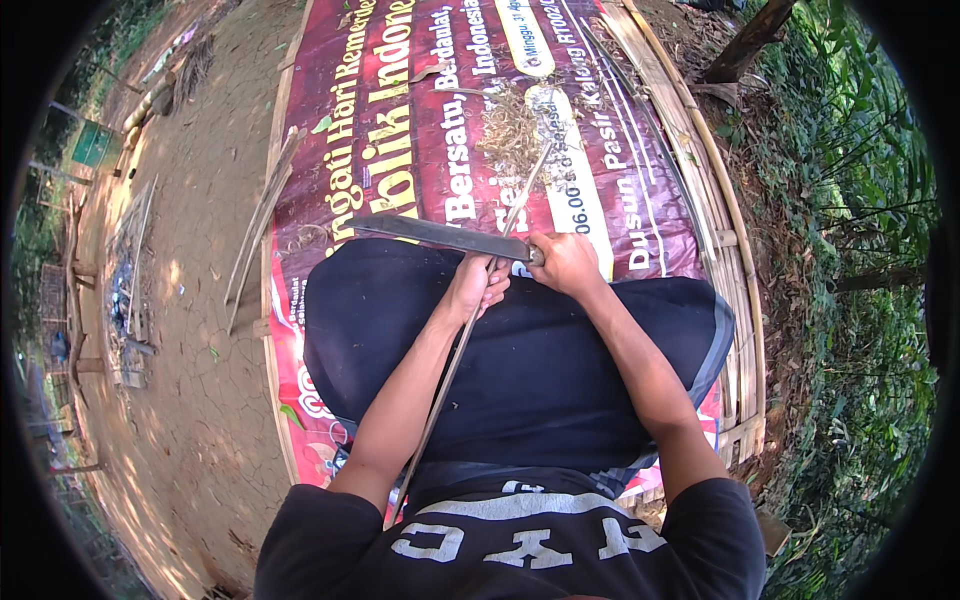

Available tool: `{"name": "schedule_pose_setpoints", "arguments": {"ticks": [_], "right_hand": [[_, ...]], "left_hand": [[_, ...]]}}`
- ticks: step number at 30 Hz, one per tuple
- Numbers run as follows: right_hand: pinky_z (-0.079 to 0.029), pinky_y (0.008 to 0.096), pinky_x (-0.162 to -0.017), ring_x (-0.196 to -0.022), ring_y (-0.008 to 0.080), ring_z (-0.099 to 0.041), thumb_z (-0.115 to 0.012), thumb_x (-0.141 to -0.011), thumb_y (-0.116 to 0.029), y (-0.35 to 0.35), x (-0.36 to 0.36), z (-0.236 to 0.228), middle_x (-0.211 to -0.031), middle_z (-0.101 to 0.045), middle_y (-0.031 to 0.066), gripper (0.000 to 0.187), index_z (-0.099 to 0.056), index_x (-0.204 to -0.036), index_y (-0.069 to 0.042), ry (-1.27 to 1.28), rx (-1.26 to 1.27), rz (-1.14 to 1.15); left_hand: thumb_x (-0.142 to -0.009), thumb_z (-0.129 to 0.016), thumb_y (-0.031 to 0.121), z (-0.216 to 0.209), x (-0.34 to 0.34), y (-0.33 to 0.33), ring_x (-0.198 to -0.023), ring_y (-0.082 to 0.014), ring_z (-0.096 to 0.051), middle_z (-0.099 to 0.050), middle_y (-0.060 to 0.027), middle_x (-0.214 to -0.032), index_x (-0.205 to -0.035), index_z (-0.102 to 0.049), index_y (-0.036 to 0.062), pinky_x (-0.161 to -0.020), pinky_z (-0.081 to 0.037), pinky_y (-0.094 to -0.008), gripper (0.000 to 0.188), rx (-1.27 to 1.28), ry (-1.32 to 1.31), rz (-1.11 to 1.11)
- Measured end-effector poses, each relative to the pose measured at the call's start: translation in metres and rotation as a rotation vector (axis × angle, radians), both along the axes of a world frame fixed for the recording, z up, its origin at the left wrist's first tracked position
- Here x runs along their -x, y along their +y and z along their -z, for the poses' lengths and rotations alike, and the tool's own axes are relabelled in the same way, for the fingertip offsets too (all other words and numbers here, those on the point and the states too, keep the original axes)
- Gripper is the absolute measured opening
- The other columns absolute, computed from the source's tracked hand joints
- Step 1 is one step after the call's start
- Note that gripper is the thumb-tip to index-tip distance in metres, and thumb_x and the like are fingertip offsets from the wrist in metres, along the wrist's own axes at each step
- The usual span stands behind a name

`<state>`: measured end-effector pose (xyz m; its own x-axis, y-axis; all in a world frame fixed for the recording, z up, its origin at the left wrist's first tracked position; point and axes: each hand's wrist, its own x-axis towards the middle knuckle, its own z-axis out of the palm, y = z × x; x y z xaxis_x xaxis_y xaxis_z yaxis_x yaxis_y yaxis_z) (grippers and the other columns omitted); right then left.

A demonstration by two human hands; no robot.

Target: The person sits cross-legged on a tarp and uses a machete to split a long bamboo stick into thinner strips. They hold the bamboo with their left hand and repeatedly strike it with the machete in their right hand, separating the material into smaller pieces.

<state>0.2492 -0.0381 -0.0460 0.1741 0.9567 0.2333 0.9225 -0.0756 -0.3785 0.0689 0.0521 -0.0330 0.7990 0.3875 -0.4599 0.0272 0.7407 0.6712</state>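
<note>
My right hand (566,263) is closed around the handle of a machete (440,234), whose dark blade points left above my lap. Below the blade my left hand (479,286) grips a long thin bamboo strip (440,396). The strip runs slantwise from beside my left upper arm, through the hand and past the blade, to a pale far end over the banner. Blade and strip cross close to my left fingers; whether the edge touches the strip cannot be made out. Beyond the hands lies a heap of pale shavings (512,130).
I sit cross-legged on a red printed banner (430,130) spread over a bamboo-slat platform (737,345). Several split bamboo strips (268,212) lean over its left edge. Cracked bare earth (195,330) lies left. On the right grow green plants (870,200) beside a tree trunk (750,42).
</note>
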Motion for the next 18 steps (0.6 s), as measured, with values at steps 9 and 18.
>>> {"name": "schedule_pose_setpoints", "arguments": {"ticks": [9, 18], "right_hand": [[-0.053, 0.0527, -0.070, -0.073, 0.0463, -0.066, -0.067, -0.083, -0.025, 0.002, -0.068, -0.002, -0.072, -0.066, 0.0271, 0.027, -0.069, -0.090, 0.001, 0.305, 0.036, 0.435], [-0.055, 0.0490, -0.062, -0.068, 0.0389, -0.068, -0.070, -0.076, -0.023, 0.003, 0.006, -0.014, -0.069, -0.067, 0.0185, 0.019, -0.069, -0.088, -0.008, 0.106, 0.078, -0.046]], "left_hand": [[-0.109, -0.035, 0.040, -0.010, 0.010, -0.006, -0.038, -0.0035, -0.028, -0.034, 0.0053, -0.058, -0.080, -0.042, 0.0127, -0.032, -0.024, -0.0193, 0.040, -0.056, -0.004, 0.010], [-0.105, -0.041, 0.038, -0.003, -0.004, -0.005, -0.038, -0.0053, -0.029, -0.034, 0.0047, -0.057, -0.081, -0.043, 0.0119, -0.034, -0.024, -0.0226, 0.036, -0.100, 0.093, 0.013]]}}
